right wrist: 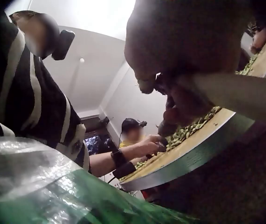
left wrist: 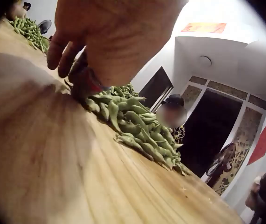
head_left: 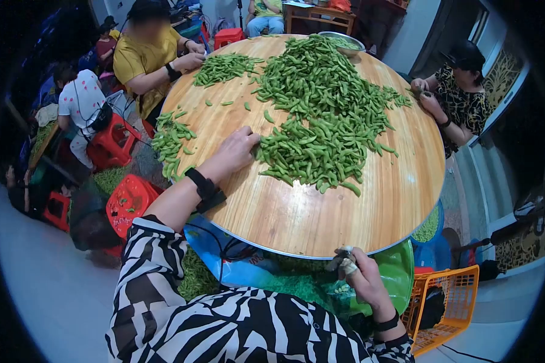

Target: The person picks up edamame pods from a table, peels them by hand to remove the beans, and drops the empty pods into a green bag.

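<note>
A large heap of green soybean pods (head_left: 324, 91) covers much of the round wooden table (head_left: 393, 206). My left hand (head_left: 235, 150) is over the tabletop at the heap's near left edge, its fingers bent down. In the left wrist view its fingertips are right at the pods (left wrist: 137, 126) and partly hidden. My right hand (head_left: 364, 279) is beyond the table's near edge, low over my lap. Its fingers are bent, with a pale wrapping (head_left: 347, 261) about a digit; I cannot tell whether they hold a pod.
Smaller pods piles (head_left: 221, 68) lie toward the left. A metal bowl (head_left: 344, 43) stands at the far rim. One person (head_left: 148, 60) sits left, another person (head_left: 463, 97) right. Below are a green basin (head_left: 399, 275), an orange crate (head_left: 460, 296) and red stools (head_left: 130, 199).
</note>
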{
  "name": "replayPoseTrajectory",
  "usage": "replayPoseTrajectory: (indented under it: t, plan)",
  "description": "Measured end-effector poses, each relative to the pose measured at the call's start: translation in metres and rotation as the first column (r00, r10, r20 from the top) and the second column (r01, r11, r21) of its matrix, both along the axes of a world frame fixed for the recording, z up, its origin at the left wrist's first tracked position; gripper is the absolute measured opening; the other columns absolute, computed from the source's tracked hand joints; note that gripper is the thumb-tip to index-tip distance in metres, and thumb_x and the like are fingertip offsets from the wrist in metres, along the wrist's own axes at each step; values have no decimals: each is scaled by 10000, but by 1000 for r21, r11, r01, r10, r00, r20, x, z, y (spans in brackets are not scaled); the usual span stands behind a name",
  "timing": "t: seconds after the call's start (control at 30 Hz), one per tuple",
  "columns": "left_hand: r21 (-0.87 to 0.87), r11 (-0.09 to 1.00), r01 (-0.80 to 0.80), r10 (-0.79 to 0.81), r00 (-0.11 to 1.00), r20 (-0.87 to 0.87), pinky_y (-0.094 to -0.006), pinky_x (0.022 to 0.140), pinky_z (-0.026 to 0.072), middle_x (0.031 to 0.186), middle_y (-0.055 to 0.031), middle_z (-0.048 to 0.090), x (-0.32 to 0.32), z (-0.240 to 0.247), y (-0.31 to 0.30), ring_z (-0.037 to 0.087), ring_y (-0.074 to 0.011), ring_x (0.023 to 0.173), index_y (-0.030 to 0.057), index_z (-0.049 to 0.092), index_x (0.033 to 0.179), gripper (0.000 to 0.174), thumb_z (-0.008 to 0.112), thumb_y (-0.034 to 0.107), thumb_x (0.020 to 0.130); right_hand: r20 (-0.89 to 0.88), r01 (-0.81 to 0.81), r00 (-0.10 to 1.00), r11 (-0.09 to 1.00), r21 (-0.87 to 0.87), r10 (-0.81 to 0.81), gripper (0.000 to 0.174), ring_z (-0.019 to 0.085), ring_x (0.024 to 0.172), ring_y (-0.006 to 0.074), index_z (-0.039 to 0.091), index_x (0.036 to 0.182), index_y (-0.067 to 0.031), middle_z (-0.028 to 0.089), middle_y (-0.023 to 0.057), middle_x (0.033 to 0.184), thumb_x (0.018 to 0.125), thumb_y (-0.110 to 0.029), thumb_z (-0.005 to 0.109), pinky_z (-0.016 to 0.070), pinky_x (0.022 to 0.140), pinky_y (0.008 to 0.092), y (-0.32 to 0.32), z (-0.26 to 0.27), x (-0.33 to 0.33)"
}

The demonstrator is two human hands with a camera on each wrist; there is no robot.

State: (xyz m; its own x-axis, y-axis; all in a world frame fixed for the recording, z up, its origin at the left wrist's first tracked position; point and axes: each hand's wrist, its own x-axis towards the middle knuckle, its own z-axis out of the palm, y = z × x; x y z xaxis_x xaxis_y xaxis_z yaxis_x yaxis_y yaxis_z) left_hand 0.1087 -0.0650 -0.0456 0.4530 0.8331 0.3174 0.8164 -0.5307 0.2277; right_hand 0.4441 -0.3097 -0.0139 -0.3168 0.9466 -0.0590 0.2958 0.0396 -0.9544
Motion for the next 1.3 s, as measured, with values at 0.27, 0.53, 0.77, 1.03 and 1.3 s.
replayPoseTrajectory:
  t: [0.27, 0.53, 0.77, 1.03, 1.3]
  plan:
    - [-373, 926, 52, 90, 931, 353, -355, 611, 474, 727, -122, 607, 15, 25, -56, 574, -257, 635, 28, 570, 951, 136, 557, 128, 860, -217, 74, 970, 981, -177, -112, 352, 450, 524, 60, 481, 1241, 5, 566, 30, 740, 927, -107, 369, 368, 469, 201, 11, 10, -8]
    - [-608, 476, 636, 301, 532, 792, -192, 519, 369, 747, 14, 569, 105, 40, -141, 478, -40, 609, 51, 597, 1025, 170, 554, 176, 918, -506, 46, 839, 953, -300, -200, 417, 438, 487, 80, 377, 1377, -38, 519, 44, 669, 997, -207, 367, 344, 437, 191, 22, 18, -36]
    - [-581, 466, 668, 250, 530, 810, -198, 602, 380, 782, 28, 531, 125, 42, -151, 450, -37, 693, 5, 590, 1057, 192, 538, 130, 920, -639, 8, 749, 966, -260, -177, 450, 433, 493, 82, 336, 1408, -48, 516, 54, 677, 995, -216, 392, 341, 429, 189, 17, 13, -31]
    - [-529, 475, 703, 257, 464, 847, -203, 629, 393, 807, 29, 527, 129, 37, -154, 448, -42, 713, -9, 586, 1046, 172, 559, 114, 930, -654, 2, 731, 959, -284, -195, 502, 386, 458, 82, 330, 1395, -23, 477, 59, 633, 985, -297, 418, 336, 426, 197, 15, 12, -30]
    - [-422, 579, 698, 132, 430, 893, -192, 600, 398, 795, 23, 566, 132, 24, -154, 493, -40, 703, 15, 603, 1098, 223, 576, 153, 925, -647, 84, 709, 944, -318, -281, 400, 396, 474, 65, 417, 1351, -16, 523, 51, 706, 984, -174, 399, 346, 425, 190, 14, 11, -30]
